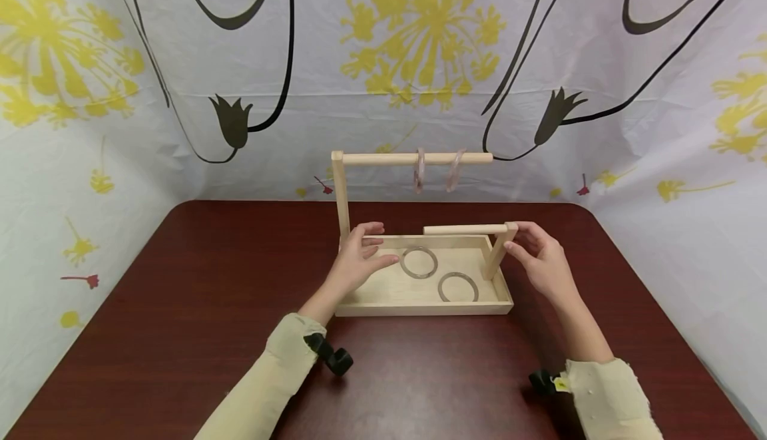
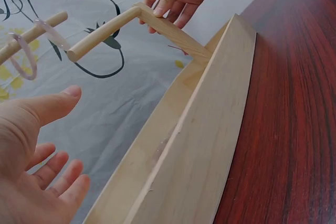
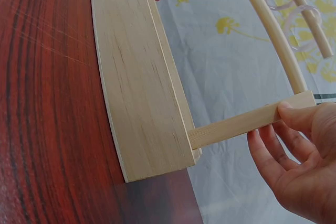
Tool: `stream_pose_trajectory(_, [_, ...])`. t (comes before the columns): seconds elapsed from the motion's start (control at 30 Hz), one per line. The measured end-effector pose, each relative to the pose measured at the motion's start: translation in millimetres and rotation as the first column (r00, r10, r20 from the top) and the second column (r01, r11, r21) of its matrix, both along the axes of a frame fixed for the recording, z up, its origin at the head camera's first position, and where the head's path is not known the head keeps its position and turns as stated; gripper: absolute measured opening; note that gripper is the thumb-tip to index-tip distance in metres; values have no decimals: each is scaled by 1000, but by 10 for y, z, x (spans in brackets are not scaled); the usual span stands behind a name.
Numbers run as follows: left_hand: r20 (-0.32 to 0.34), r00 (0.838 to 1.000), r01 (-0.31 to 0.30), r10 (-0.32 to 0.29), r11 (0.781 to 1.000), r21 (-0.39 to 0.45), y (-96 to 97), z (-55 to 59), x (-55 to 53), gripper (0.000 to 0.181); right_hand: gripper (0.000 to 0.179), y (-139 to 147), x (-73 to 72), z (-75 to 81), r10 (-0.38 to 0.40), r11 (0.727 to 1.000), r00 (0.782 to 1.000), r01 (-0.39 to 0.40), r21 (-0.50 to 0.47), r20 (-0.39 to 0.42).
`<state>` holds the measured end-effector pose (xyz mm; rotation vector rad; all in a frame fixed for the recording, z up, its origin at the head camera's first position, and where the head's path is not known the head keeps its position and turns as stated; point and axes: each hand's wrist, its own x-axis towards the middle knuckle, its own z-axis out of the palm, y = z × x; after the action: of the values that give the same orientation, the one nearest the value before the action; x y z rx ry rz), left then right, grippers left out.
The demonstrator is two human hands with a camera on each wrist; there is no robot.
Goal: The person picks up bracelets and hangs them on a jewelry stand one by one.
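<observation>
A pale wooden bangle stand has a shallow tray (image 1: 419,308), a tall post with a long upper bar (image 1: 377,159) at the left, and a short post with a lower bar (image 1: 461,229) at the right. My right hand (image 1: 546,260) pinches the short post (image 3: 247,121) near its top, thumb on one side and fingers on the other. Fingers spread and holding nothing, my left hand (image 1: 353,263) hovers over the tray's left part, by the tall post (image 1: 341,194). Two bangles, one (image 1: 419,170) and another (image 1: 455,170), hang on the upper bar.
Two more bangles, one (image 1: 419,263) behind and one (image 1: 458,287) in front, lie flat in the tray. The stand rests on a dark red wooden table (image 1: 240,280). Behind it hangs a white cloth (image 1: 299,114) with yellow flower prints.
</observation>
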<state>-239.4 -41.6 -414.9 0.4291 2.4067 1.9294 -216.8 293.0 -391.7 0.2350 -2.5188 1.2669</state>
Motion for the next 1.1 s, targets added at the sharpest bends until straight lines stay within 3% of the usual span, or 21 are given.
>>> stream_pose_trajectory(0.2, [82, 993, 80, -79, 997, -5, 69, -59, -46, 62, 29, 0, -3, -17, 16, 1000, 1000, -16, -25, -9])
stream_pose_trajectory(0.37, [137, 982, 136, -126, 988, -69, 117, -94, -99, 61, 30, -1, 3, -10, 13, 1000, 1000, -13, -17, -13])
stream_pose_trajectory(0.53, [142, 979, 166, -149, 979, -122, 176, -124, -139, 65, 31, -5, 11, 0, 9, 1000, 1000, -10, -17, -10])
stream_pose_trajectory(0.73, [129, 983, 160, -128, 949, -273, 258, -160, -126, 78, 30, -16, 15, -4, 18, 999, 1000, -19, -33, -20])
stream_pose_trajectory(0.9, [88, 990, 141, -114, 898, -417, 338, -213, -137, 84, 28, -20, 15, -11, 14, 999, 1000, -15, -32, -22])
stream_pose_trajectory(0.97, [40, 994, 111, -105, 859, -500, 378, -223, -148, 83, 28, -22, 13, -13, 15, 999, 1000, -16, -34, -24])
stream_pose_trajectory(1.1, [-51, 995, 28, -80, 760, -649, 468, -214, -161, 81, 27, -19, 8, -14, 19, 999, 999, -21, -42, -35])
